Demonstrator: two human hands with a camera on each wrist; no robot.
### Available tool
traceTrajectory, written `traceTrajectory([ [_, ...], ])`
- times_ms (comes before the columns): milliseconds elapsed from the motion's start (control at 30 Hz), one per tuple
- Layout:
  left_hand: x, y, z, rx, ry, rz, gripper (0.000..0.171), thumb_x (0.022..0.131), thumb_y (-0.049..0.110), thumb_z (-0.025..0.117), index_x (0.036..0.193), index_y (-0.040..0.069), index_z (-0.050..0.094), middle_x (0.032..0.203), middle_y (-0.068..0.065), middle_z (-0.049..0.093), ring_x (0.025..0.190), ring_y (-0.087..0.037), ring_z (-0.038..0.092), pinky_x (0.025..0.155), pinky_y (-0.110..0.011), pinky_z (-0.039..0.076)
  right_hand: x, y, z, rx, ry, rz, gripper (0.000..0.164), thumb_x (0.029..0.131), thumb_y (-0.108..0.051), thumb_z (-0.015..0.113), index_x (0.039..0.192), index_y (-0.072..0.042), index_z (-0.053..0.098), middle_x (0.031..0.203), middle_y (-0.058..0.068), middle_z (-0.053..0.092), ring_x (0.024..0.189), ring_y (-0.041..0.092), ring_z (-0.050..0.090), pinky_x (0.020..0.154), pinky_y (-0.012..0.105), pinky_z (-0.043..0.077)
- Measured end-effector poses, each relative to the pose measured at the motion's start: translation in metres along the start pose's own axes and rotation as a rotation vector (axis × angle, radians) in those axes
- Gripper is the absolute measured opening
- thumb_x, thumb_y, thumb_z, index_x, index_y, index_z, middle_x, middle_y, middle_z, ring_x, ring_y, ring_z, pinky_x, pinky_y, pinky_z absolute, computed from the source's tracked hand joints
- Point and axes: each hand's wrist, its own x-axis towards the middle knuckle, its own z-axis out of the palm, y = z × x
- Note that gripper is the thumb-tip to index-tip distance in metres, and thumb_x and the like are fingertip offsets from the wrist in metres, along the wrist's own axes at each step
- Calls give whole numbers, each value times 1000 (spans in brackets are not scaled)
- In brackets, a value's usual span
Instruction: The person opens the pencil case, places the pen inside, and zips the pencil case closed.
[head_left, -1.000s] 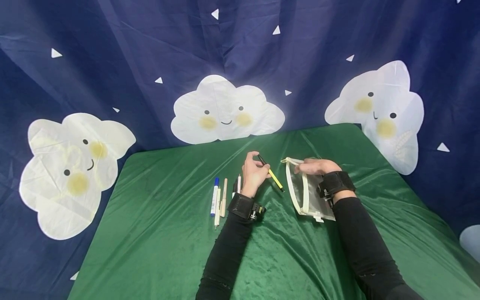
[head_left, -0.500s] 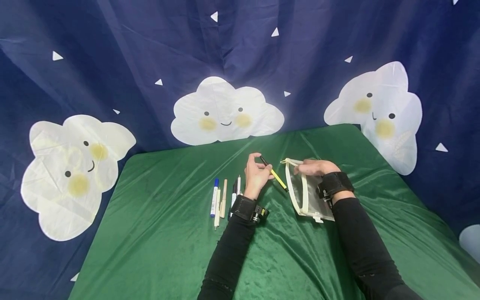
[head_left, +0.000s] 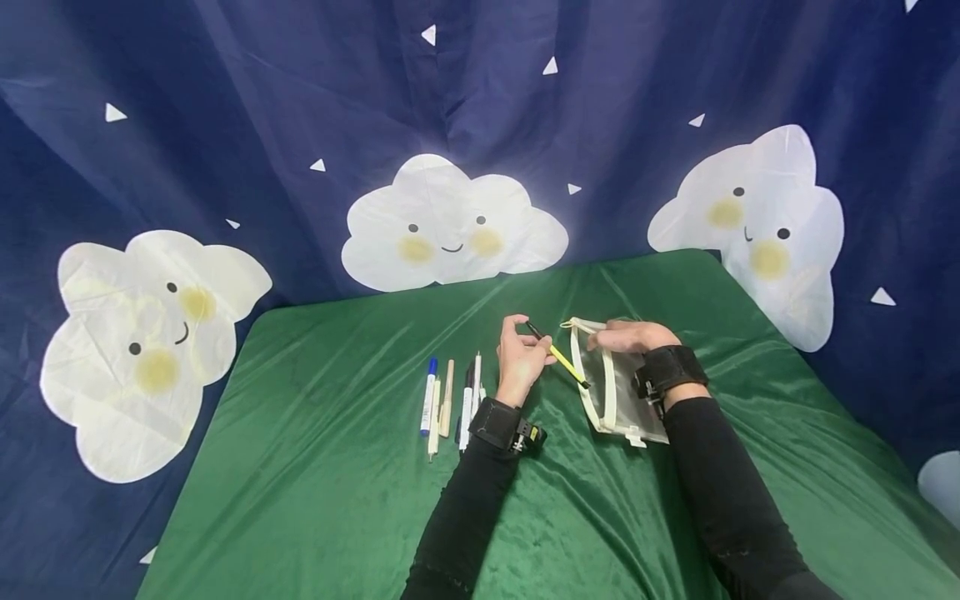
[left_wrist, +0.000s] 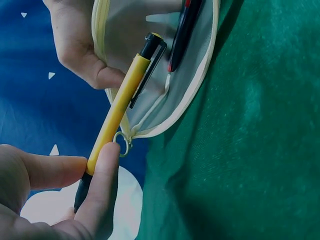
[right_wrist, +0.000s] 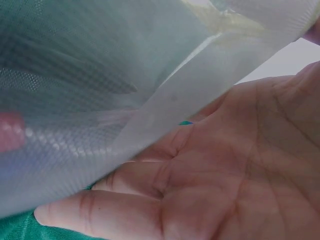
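My left hand [head_left: 521, 362] pinches a yellow pen [left_wrist: 117, 110] between thumb and fingers near its black grip section. The pen's black clip end reaches over the open mouth of a see-through mesh pencil pouch [head_left: 611, 387] with a cream zipper edge. My right hand [head_left: 637, 335] holds the pouch at its far side, thumb at the zipper edge. In the right wrist view, its fingers [right_wrist: 100, 210] lie along the outside of the mesh. A dark pen with red parts [left_wrist: 184, 37] lies inside the pouch. A cream ring pull [left_wrist: 122, 145] hangs at the zipper's end.
Left of my left hand several pens lie on the green cloth [head_left: 300, 467]: a white marker with blue ends [head_left: 429, 400], a beige pen [head_left: 447, 396], a black-and-white pen [head_left: 467, 408] and other pale ones. A dark blue curtain with clouds [head_left: 453, 221] stands behind.
My left hand has moved right and slightly nearer with the yellow pen, whose tip end now overlaps the pouch's mouth. More of the pens beside the wrist show. My right hand stays put.
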Motion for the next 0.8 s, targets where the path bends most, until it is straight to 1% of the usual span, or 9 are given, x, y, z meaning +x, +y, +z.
traceTrajectory([
  [100,0,0,2,-12,3,-1,51,94,4,70,138,14,47,103,-20,68,83,-34,76,78,-43,64,1,-1,-1,8,-13,-12,88,95,-47,50,158,6,18,162,33,22,146,51,33,115,59,38],
  [200,1,-1,4,-10,7,-5,50,93,4,71,137,13,48,103,-21,68,84,-34,76,78,-44,64,2,-2,-2,4,-19,-27,88,95,-46,49,156,10,19,161,35,25,145,51,35,116,59,38],
  [300,1,-3,5,-1,11,-9,49,93,5,72,135,12,49,101,-20,70,81,-33,76,77,-42,64,1,-2,0,4,-13,-5,88,94,-48,50,158,6,20,162,33,24,146,51,33,115,59,38],
  [433,0,-6,8,-1,13,-5,48,92,4,73,134,8,50,97,-19,71,78,-30,76,75,-41,64,-1,-1,1,9,-2,36,89,93,-51,52,160,-2,21,165,29,20,148,52,29,114,60,39],
  [533,-1,-6,9,-11,7,8,50,92,3,72,136,4,48,97,-20,70,79,-33,76,74,-41,64,0,-2,0,9,-1,19,89,93,-50,51,159,1,20,164,31,22,147,52,31,114,60,39],
  [633,0,-6,12,-18,-9,17,50,93,3,71,137,0,46,99,-23,69,81,-37,77,73,-39,64,0,-3,-1,4,1,14,90,93,-49,52,159,2,20,163,31,22,147,51,32,114,59,39],
  [700,-1,-7,13,-24,-17,15,50,93,3,70,136,-1,45,100,-23,68,81,-39,77,72,-38,64,0,-3,-1,-3,1,11,90,93,-50,52,159,3,20,163,32,22,147,52,32,114,60,39],
  [800,-1,-8,16,-25,-22,10,49,93,3,71,135,-2,45,100,-23,67,80,-39,77,70,-37,64,-1,-2,-1,-7,3,22,92,92,-52,52,160,1,19,165,31,19,148,52,28,115,60,37],
])
